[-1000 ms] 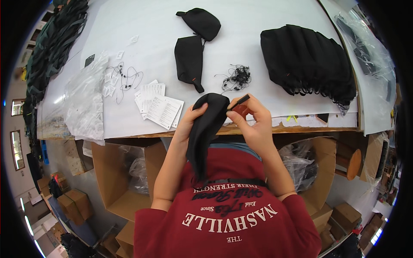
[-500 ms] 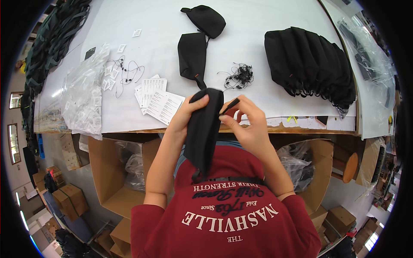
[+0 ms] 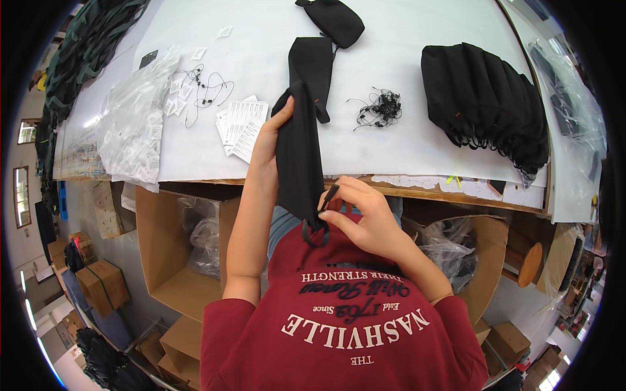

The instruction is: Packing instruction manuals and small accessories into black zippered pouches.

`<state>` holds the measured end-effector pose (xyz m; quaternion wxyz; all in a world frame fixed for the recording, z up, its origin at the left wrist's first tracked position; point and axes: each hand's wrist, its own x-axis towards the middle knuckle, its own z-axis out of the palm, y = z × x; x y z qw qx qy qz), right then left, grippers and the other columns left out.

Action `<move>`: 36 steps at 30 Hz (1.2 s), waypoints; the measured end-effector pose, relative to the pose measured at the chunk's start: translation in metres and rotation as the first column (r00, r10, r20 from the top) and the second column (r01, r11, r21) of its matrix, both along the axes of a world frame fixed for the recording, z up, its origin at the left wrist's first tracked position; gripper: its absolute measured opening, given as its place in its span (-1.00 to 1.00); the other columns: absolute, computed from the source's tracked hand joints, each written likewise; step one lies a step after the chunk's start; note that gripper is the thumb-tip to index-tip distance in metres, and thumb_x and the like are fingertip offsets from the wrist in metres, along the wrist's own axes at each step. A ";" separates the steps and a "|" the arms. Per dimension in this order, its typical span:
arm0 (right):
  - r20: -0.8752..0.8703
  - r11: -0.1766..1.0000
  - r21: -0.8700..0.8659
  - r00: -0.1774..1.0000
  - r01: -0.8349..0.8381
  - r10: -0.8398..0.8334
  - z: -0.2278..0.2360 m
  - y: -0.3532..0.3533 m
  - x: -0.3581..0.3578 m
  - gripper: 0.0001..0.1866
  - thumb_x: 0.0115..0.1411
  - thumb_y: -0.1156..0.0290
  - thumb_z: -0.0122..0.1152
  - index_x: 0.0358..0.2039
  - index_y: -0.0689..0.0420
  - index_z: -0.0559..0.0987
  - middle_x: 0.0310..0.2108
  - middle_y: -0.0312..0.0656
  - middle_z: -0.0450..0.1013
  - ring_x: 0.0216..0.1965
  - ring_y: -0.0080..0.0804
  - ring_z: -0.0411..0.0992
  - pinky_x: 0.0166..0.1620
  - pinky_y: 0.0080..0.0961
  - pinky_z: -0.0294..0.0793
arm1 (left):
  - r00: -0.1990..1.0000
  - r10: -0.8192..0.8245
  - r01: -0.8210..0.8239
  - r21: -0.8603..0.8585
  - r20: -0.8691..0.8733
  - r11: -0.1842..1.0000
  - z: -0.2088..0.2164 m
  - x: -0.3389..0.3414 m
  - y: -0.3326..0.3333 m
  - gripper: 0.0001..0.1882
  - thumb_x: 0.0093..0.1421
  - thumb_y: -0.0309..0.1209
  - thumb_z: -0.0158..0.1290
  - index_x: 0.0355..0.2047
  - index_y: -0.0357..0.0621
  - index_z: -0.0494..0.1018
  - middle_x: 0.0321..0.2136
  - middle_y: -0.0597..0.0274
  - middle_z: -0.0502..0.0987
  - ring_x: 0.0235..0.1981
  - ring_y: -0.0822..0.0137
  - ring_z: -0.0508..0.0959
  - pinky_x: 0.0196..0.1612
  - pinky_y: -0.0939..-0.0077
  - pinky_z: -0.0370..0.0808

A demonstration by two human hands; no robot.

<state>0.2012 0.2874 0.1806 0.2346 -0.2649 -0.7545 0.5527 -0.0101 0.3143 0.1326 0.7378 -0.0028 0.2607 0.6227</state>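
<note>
Head view, read left to right. At far left, a heap of dark green cloth (image 3: 78, 58) lies along the bench (image 3: 404, 150) edge, with clear plastic bags (image 3: 134, 127) beside it. Further right sit small white tags with thin black strings (image 3: 199, 91) and a fan of printed paper cards (image 3: 240, 125). Below the near edge of the bench stands an open cardboard box (image 3: 179, 254) lined with plastic.

The left hand (image 3: 268, 140) is clenched on the upper part of a long black fabric pouch (image 3: 300, 156), thumb against the cloth, holding it upright over the bench's near edge. The pouch hangs down toward the person's chest. The right hand (image 3: 365, 218) pinches the lower end of the pouch, where a short black cord loop (image 3: 317, 233) shows; a slim dark piece (image 3: 329, 195) stands between its fingertips, too small to identify.

Beyond the hands lie two more black pouches (image 3: 313, 58) on the bench, then a tangle of black cords (image 3: 381, 107), then a large stack of black pouches (image 3: 486, 98) at right.

Judged step: fitting or adjusting the cord at the pouch's lower end. The next move seemingly calls for a steady left-hand hold while the right fingertips work the cord precisely.
</note>
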 end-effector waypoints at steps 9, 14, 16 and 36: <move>0.043 0.997 0.072 0.999 -0.021 0.018 -0.002 0.002 0.009 -0.82 0.00 0.49 0.26 -0.39 0.22 0.46 -0.42 -0.17 0.35 -0.37 -0.24 0.37 -0.29 -0.42 0.36 | 0.999 0.034 -0.035 -0.032 -0.030 0.999 0.002 0.001 0.003 -0.66 0.21 -0.28 0.07 -0.16 -0.34 0.47 -0.40 0.06 0.60 -0.54 0.37 0.61 -0.53 0.60 0.58; 0.032 0.904 0.344 0.959 0.255 -0.282 0.013 0.011 0.018 -0.66 -0.03 0.44 0.31 -0.20 0.11 0.48 -0.09 -0.14 0.34 -0.08 -0.18 0.33 -0.03 -0.40 0.29 | 0.983 0.084 -0.095 -0.058 -0.161 0.994 0.008 -0.002 0.001 -0.63 0.26 -0.29 -0.03 -0.09 -0.38 0.42 -0.24 -0.01 0.56 -0.32 0.27 0.60 -0.26 0.43 0.58; 0.166 0.817 0.567 0.957 0.106 -0.239 0.024 0.013 0.025 -0.56 -0.02 0.28 0.32 -0.10 0.02 0.46 0.09 -0.14 0.25 0.14 -0.08 0.16 0.17 -0.18 0.06 | 0.955 0.135 -0.173 -0.123 -0.265 0.977 0.017 0.007 -0.003 -0.62 0.28 -0.29 -0.07 -0.06 -0.39 0.40 -0.16 -0.04 0.53 -0.23 0.22 0.59 -0.15 0.38 0.55; 0.163 0.977 0.122 0.967 0.177 -0.195 0.019 0.062 0.060 -0.60 -0.18 0.70 0.26 -0.24 0.25 0.46 -0.38 -0.17 0.47 -0.29 -0.30 0.46 -0.15 -0.54 0.39 | 0.122 0.405 0.000 0.408 -0.906 0.913 -0.013 0.045 -0.063 -0.24 0.05 -0.31 0.21 0.16 -0.15 0.03 0.17 0.08 0.18 0.10 0.13 0.28 0.17 0.23 0.23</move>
